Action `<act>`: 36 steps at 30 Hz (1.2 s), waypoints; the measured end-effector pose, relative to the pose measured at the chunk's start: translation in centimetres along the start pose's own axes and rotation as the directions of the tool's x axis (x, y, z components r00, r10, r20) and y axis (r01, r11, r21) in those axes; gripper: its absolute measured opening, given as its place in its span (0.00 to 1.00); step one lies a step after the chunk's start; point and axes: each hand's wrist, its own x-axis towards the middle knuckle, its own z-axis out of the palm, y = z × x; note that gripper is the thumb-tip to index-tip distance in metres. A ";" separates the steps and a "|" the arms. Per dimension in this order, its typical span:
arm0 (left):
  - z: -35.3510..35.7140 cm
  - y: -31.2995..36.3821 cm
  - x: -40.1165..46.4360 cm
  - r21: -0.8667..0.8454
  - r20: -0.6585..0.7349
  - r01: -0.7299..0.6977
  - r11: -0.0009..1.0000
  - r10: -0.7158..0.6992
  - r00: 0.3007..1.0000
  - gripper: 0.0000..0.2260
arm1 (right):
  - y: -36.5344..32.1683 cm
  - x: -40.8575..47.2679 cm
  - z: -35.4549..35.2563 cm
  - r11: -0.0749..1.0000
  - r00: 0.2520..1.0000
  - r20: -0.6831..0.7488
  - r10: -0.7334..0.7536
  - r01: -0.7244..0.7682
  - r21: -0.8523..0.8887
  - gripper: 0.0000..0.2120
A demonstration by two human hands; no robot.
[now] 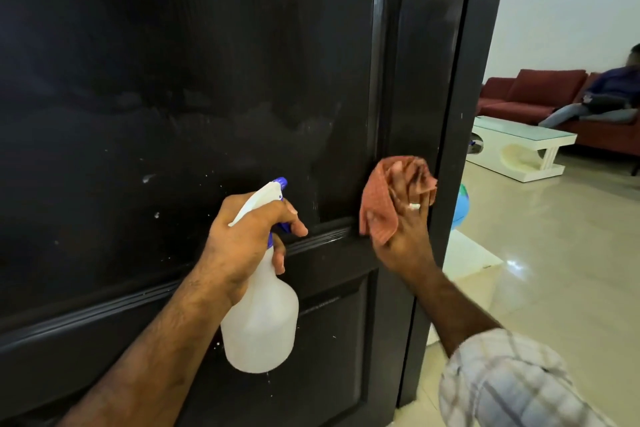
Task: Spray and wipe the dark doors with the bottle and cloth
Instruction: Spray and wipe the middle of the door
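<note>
A dark panelled door [173,80] fills most of the view, with hazy wet smears and white droplets on its upper panel. My left hand [242,236] grips the neck of a white spray bottle [259,322] with a blue nozzle, which points at the door. My right hand [405,229] presses a reddish-brown cloth [381,194] against the door's right stile, beside its edge.
The door's edge [446,149] stands open onto a room with a glossy tiled floor [554,253]. A white coffee table [519,149] and a red sofa [526,94] with a seated person [602,97] lie beyond. A blue-green ball [462,208] sits behind the door.
</note>
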 end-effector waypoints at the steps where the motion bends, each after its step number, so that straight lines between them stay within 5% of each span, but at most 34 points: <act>1: 0.3 0.0 0.0 0.002 0.005 0.000 1.000 0.000 1.000 0.09 | 0.3 2.0 -0.1 0.998 0.995 -0.076 0.062 -0.062 0.002 0.39; 6: 1.9 1.3 0.1 -0.052 0.008 -0.015 0.999 0.015 1.000 0.04 | -3.5 11.9 0.9 0.936 0.901 -0.266 0.344 -0.305 0.176 0.33; 10: 1.9 1.9 0.2 -0.098 -0.016 -0.017 0.995 0.016 1.000 0.07 | -6.2 7.2 1.1 0.998 0.992 -0.108 -0.062 0.064 0.014 0.30; 13: 1.3 1.7 0.3 -0.064 -0.025 -0.018 0.998 0.016 1.000 0.08 | -3.4 0.9 0.5 0.986 0.985 0.054 -0.166 0.165 0.032 0.47; 17: 0.8 1.1 0.5 -0.044 -0.050 -0.015 0.999 0.013 0.999 0.07 | 1.3 0.6 0.4 0.983 0.983 -0.074 0.170 -0.163 0.089 0.35; 21: 0.4 0.9 0.5 -0.056 -0.066 0.001 0.998 -0.004 0.998 0.10 | -1.9 7.9 0.8 0.799 0.802 -0.208 0.560 -0.456 0.392 0.34; 23: 0.0 0.8 0.4 -0.060 -0.063 0.001 0.998 -0.005 0.998 0.09 | -4.3 9.3 1.1 0.851 0.844 -0.229 0.486 -0.397 0.344 0.32; 27: -0.8 0.8 0.0 -0.053 -0.075 -0.003 0.999 -0.001 0.997 0.06 | -6.2 3.4 1.5 0.978 0.981 -0.160 0.107 -0.075 0.195 0.35; 33: -2.7 0.7 -0.3 -0.069 -0.082 0.011 0.998 -0.017 0.997 0.10 | -2.9 -2.8 0.5 0.997 0.996 -0.076 -0.054 0.058 0.047 0.34; 36: -3.4 0.6 -0.4 -0.060 -0.087 0.011 0.998 -0.016 0.996 0.10 | -4.4 1.0 1.3 0.997 0.989 -0.134 0.057 -0.050 0.060 0.32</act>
